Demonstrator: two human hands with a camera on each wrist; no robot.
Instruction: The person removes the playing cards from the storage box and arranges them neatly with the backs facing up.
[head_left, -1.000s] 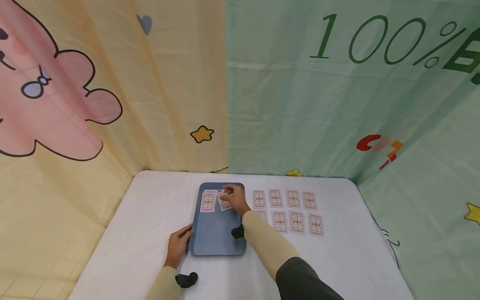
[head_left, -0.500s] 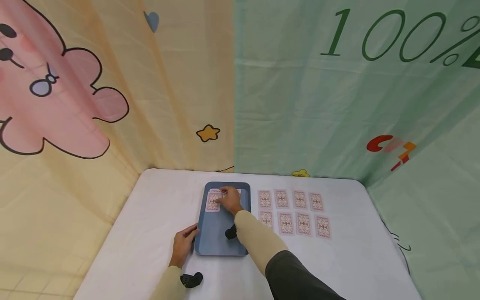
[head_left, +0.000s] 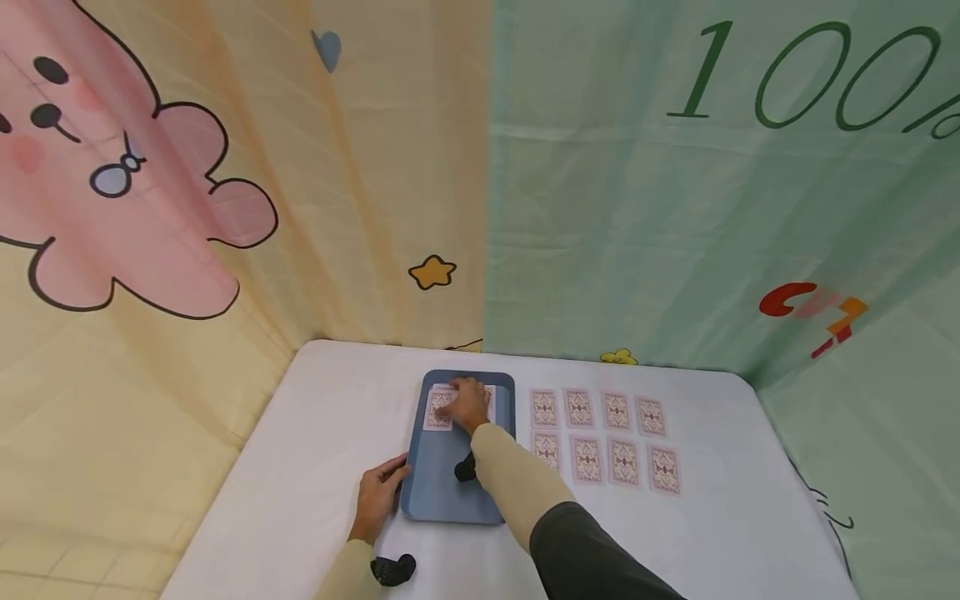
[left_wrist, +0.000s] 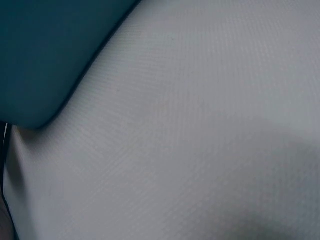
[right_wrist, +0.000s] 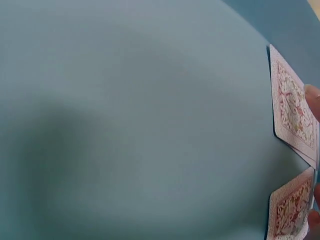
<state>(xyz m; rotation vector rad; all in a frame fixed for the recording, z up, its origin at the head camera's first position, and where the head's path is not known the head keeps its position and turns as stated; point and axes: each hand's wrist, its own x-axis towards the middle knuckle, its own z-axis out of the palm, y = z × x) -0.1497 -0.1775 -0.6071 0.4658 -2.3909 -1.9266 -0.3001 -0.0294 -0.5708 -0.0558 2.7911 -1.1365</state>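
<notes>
A blue-grey tray (head_left: pixel 442 500) lies on the white table, with two spots of face-down playing cards near its far end. My right hand (head_left: pixel 470 404) is over these cards. Its thumb and a finger spread across the left card (head_left: pixel 440 421), while the right card (head_left: pixel 491 402) shows only partly behind the hand. In the right wrist view a fingertip (right_wrist: pixel 312 92) overlaps one card (right_wrist: pixel 294 107), which has another edge peeking out under it; more fingertips lie by the second card (right_wrist: pixel 290 207). My left hand (head_left: pixel 377 497) grips the tray's left rim with thumb and fingers.
Several face-down playing cards (head_left: pixel 588 460) lie in two rows on the white table (head_left: pixel 600 550), right of the tray. Printed curtains (head_left: pixel 375 192) hang close behind and beside the table. Black wrist devices (head_left: pixel 393 571) sit at both wrists.
My right hand has moved left from the right card to the left one, and the right card now sits straighter. The left hand stays at the tray rim. The head view has turned slightly left.
</notes>
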